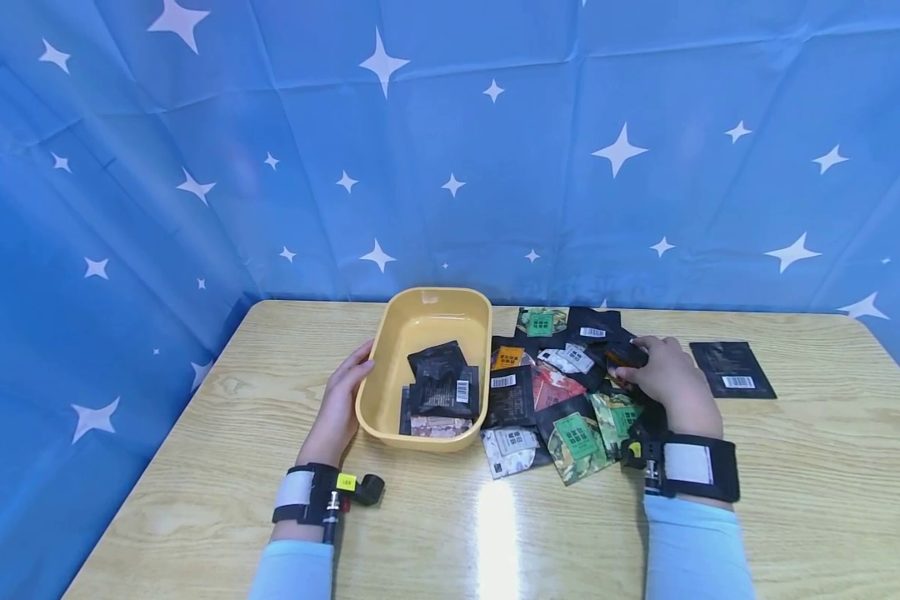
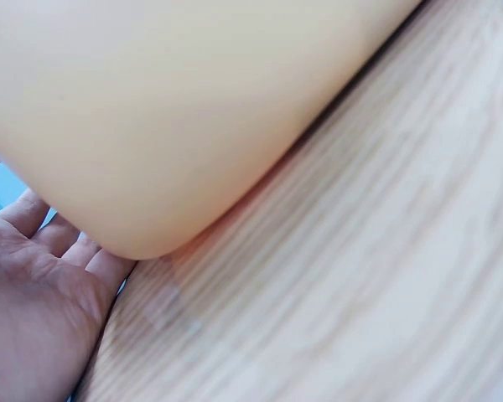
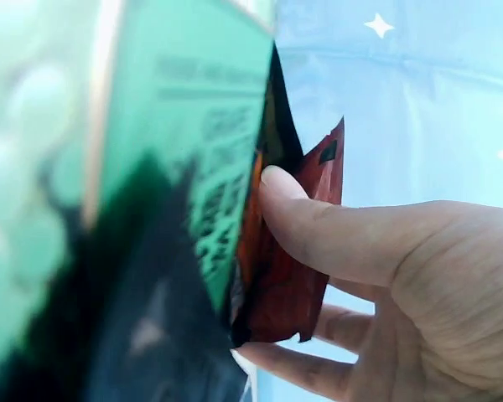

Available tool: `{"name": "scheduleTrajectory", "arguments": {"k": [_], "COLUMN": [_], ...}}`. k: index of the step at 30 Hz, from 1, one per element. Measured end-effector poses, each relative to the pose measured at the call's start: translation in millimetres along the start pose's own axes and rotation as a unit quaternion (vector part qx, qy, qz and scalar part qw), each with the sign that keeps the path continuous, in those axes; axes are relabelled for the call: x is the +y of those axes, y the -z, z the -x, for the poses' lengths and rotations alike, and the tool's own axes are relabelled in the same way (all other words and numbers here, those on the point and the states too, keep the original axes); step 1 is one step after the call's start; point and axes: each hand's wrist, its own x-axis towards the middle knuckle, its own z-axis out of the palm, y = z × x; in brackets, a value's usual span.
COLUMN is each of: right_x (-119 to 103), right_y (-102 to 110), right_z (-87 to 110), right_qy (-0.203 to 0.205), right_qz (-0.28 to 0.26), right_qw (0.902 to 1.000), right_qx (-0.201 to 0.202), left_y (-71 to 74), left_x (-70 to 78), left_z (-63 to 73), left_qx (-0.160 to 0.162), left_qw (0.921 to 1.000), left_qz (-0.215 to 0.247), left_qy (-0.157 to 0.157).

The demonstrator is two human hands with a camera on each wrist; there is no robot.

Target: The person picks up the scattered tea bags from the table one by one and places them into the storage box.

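Observation:
My left hand (image 1: pixel 342 392) rests along the left wall of a yellow plastic bin (image 1: pixel 375 392), fingertips right at its rim. In the left wrist view, fairly straight fingers (image 2: pixel 54 239) lie against the outside of the bin. Several black sachets (image 1: pixel 441 387) lie inside the bin, over one with a pinkish print. My right hand (image 1: pixel 673 379) is at the right side of a spread pile of sachets. Between thumb and fingers it pinches a dark red sachet (image 3: pixel 289 293), tilted up in the right wrist view; in the head view the hand partly covers it.
Overlapping sachets with green (image 1: pixel 576 437), red, white and orange labels lie just right of the bin. A lone black sachet (image 1: pixel 733 371) lies face down farther right. Behind the wooden table (image 1: pixel 195 500) hangs a blue star-printed cloth (image 1: pixel 495 167).

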Motion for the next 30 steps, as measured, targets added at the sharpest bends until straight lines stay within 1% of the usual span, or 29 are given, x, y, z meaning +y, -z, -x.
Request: {"name": "scheduleTrajectory", "arguments": {"k": [3,5,8,10,12,17,20,25,30], "right_x": [-3,-6,-10,-13,-17,-33,-44,-61,-78], "right_y": [3,5,9,12,14,20,22,20,14], "right_z": [1.5,3.5,7.0,10.1,12.8,20.6,24.8,28.1,29.9], "right_qy": [0.005,0.007,-0.001,-0.012,-0.013,0.007,0.021,0.050,0.073], "right_qz": [-0.004,-0.008,-0.022,-0.033,-0.040,-0.034,-0.030,-0.037,-0.025], "right_qw": [1.0000,0.9999,0.9989,0.9972,0.9949,0.9932,0.9934,0.9918,0.9881], "right_qx": [-0.001,0.006,0.040,0.066,0.091,0.111,0.108,0.112,0.133], "left_y": [0.1,0.4,0.4,0.1,-0.1,0.1,0.7,1.6,1.9], "left_x": [0.0,-0.1,0.1,0.1,0.2,0.0,-0.3,-1.0,-1.1], "left_z": [0.3,0.5,1.0,1.1,0.9,0.9,0.5,-0.7,-0.8], "left_qx": [0.001,0.000,-0.002,-0.003,-0.005,-0.004,-0.004,-0.007,-0.005], "left_qw": [1.0000,1.0000,1.0000,1.0000,1.0000,1.0000,1.0000,0.9999,0.9999], "left_qz": [-0.002,-0.004,-0.008,-0.007,-0.005,-0.002,-0.002,-0.008,-0.012], "left_qy": [-0.001,-0.003,-0.002,-0.001,-0.002,-0.004,-0.002,-0.001,-0.001]}}
